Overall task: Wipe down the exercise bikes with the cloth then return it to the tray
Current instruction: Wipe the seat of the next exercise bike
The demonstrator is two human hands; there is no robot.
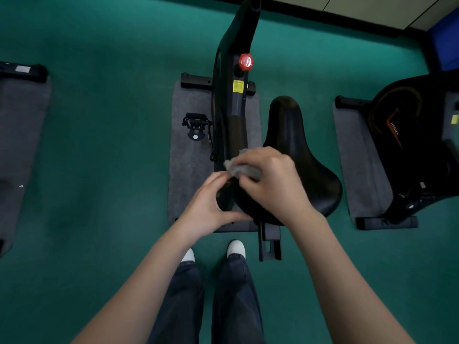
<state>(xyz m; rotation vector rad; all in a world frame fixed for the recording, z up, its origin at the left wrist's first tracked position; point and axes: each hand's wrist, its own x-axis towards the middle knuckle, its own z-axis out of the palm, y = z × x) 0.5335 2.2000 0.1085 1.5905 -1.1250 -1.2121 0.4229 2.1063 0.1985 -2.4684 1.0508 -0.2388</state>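
We look down on a black exercise bike [236, 108] that stands on a gray mat [188, 157] on the green floor [111, 145]. The right hand [270, 184] has its fingers curled round a crumpled gray cloth [244, 168] and holds it at the left edge of the black saddle [298, 150], just above the frame. The left hand [211, 207] is just beside it, with curved fingers; its fingertips are close under the cloth and its thumb lies along the rear left edge of the saddle, but we cannot tell if it really grips something. Further forward on the frame we see a red knob [246, 62], and a pedal [196, 124] is out to the left. Another black bike [409, 145] stands at the right on its own mat [357, 157]. Two white shoes [236, 248] are behind the saddle.
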